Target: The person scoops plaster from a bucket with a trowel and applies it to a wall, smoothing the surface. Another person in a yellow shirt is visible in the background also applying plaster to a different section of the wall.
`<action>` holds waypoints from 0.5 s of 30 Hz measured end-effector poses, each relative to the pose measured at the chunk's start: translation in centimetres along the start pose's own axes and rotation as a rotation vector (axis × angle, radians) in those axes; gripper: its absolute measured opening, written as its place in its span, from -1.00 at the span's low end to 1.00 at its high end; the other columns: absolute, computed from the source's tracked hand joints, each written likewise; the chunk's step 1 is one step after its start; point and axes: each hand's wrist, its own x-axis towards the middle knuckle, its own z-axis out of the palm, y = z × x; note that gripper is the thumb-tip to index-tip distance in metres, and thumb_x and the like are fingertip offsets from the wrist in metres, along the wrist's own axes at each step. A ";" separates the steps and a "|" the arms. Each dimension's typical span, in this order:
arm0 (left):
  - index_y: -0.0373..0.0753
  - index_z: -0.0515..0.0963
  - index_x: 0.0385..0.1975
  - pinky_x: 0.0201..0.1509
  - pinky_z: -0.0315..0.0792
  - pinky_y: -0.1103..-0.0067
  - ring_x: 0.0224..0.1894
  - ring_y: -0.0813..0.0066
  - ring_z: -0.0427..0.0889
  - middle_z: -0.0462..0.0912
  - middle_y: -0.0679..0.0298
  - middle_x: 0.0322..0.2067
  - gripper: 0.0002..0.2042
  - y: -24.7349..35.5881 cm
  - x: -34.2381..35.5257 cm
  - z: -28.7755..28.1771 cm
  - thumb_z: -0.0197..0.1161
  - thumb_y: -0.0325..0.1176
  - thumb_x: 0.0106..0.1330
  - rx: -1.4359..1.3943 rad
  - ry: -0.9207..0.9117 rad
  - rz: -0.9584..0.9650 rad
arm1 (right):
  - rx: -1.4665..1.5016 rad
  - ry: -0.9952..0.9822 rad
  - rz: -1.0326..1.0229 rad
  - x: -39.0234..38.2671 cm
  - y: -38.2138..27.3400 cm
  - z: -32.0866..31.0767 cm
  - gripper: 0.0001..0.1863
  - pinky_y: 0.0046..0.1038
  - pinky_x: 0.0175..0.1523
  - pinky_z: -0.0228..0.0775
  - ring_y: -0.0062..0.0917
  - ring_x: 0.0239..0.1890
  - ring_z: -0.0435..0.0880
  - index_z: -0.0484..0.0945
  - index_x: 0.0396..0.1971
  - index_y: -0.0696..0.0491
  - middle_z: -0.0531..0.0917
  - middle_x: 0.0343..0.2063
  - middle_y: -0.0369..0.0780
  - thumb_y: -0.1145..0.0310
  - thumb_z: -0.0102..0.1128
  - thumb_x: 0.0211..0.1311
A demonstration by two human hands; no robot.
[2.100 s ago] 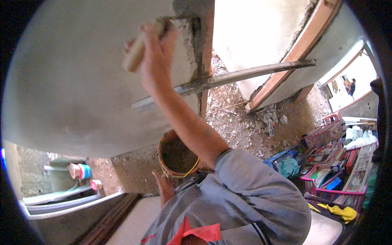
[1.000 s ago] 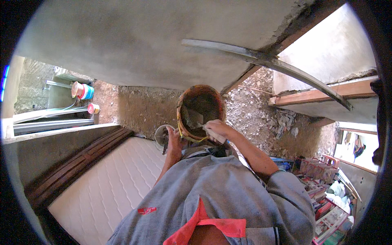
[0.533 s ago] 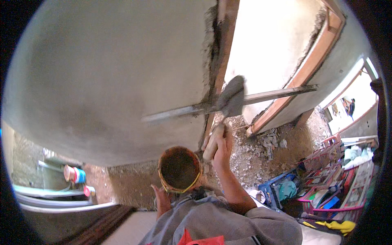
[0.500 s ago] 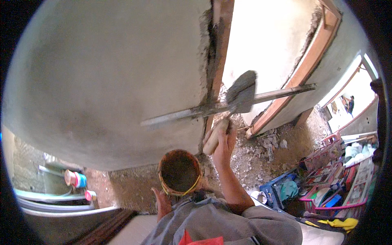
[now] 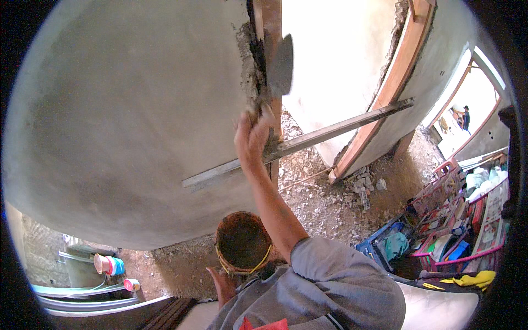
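Note:
My right hand is raised in front of me, its fingers closed round the handle of a trowel. The trowel's grey blade points upward beside the wooden door frame, close to the rough edge of the plastered wall. Against my body, my left hand holds a round mortar-stained bucket with a yellow handle; its thumb shows, while most fingers are hidden. The bucket's inside is dark.
A long straight bar spans the doorway. Rubble covers the ground below. At right lie a pink-edged crate of goods and a blue crate; coloured rolls sit at left. A person stands far off.
My right hand has moved up and left with the trowel, from before the bar to the wall's edge. The view has shifted slightly. My left hand still supports the bucket.

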 end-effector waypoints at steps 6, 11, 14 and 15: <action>-0.23 0.43 0.25 0.26 0.29 0.26 0.17 0.14 0.45 0.57 0.14 0.13 -0.09 -1.6 0.5 -2.1 -0.40 0.51 0.35 0.396 -0.071 0.196 | -0.370 -0.682 0.234 -15.4 -0.1 -14.7 -0.50 -0.15 0.15 0.39 -0.01 0.04 0.57 0.37 0.15 0.18 0.55 0.00 0.10 0.14 0.08 0.38; -0.12 0.53 0.02 0.21 0.29 0.17 -0.05 0.29 0.50 0.63 0.29 -0.15 -0.32 -1.8 -1.2 1.2 -0.31 0.36 0.47 -0.046 0.162 0.081 | -0.533 -1.327 0.328 -22.5 5.0 -21.5 -0.60 -0.07 -0.07 0.50 0.00 -0.18 0.67 0.50 -0.06 0.16 0.68 -0.31 0.04 0.19 0.16 0.21; -0.15 0.55 0.01 0.20 0.28 0.19 -0.01 0.27 0.49 0.65 0.26 -0.11 -0.19 -0.4 -1.8 3.6 -0.42 0.46 0.40 0.035 0.241 0.067 | -0.620 -1.472 0.275 -25.2 7.2 -19.0 -0.64 -0.04 -0.09 0.52 0.02 -0.21 0.67 0.47 -0.15 0.16 0.68 -0.34 0.05 0.19 0.14 0.21; -0.16 0.55 0.02 0.20 0.28 0.20 -0.01 0.27 0.49 0.65 0.26 -0.10 -0.17 0.0 -2.0 3.9 -0.44 0.47 0.39 -0.014 0.241 0.019 | -0.697 -1.471 0.265 -26.1 7.2 -18.3 -0.67 -0.04 -0.09 0.53 0.00 -0.22 0.68 0.47 -0.17 0.14 0.68 -0.32 0.03 0.19 0.13 0.22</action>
